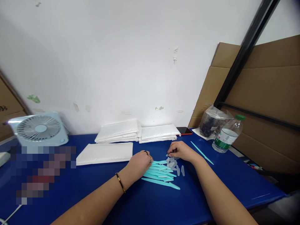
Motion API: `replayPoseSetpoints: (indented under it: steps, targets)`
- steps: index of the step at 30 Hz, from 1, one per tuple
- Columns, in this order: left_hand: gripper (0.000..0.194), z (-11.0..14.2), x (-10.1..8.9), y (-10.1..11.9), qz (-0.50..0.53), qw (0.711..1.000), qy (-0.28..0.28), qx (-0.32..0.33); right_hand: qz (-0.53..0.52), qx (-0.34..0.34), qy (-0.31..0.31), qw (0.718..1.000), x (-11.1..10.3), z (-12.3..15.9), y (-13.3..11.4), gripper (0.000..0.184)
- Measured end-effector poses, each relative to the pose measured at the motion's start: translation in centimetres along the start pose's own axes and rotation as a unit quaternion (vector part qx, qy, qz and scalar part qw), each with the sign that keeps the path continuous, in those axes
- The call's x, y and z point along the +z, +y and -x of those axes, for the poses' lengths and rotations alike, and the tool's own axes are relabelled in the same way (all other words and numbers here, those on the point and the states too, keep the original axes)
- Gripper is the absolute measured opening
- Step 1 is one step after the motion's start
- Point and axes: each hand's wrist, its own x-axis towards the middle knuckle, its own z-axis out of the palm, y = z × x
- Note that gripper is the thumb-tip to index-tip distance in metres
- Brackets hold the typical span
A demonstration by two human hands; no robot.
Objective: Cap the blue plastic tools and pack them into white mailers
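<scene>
Turquoise eyebrow razors (pixel 161 182) lie in a fanned pile on the blue table, their blade ends pointing right. My left hand (pixel 140 164) is closed at the handle end of the pile, around the handle of an upper razor; its fingertips are largely hidden. Just right of the blades, several small clear plastic blade caps (pixel 172 164) are scattered. Above these, my right hand (pixel 179 150) pinches a clear cap between thumb and fingers. A single razor (pixel 202 152) lies apart, to the right of my right wrist.
White padded packets (pixel 119 131) are stacked along the wall, with another packet (pixel 105 152) in front. A phone (pixel 184 130), a water bottle (pixel 227 136) and a bagged dark item (pixel 208 125) stand at right. A fan (pixel 39 128) is at left, behind a blurred patch. Cardboard (pixel 274 81) borders the right.
</scene>
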Motion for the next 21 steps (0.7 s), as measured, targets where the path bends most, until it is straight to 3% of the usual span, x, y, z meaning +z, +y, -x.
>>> replayPoseSetpoints:
  steps: [4,8,12,21]
  targets:
    - [0.022,-0.2,0.1,-0.4,0.025,1.000,0.006,-0.001,0.019,0.012,0.010,1.000,0.1,0.2,-0.1,0.011]
    - [0.022,-0.5,0.7,-2.4,0.062,0.995,0.062,-0.048,0.039,-0.001,0.029,0.999,0.7,-0.2,-0.1,0.010]
    - [0.021,-0.7,1.2,-3.7,0.077,0.992,0.084,-0.057,-0.004,-0.019,0.035,0.999,1.1,-0.6,-0.1,0.015]
    - [0.023,-0.8,1.5,-4.0,0.092,0.990,0.092,-0.053,-0.050,-0.040,0.021,0.998,1.5,-0.9,-1.3,0.019]
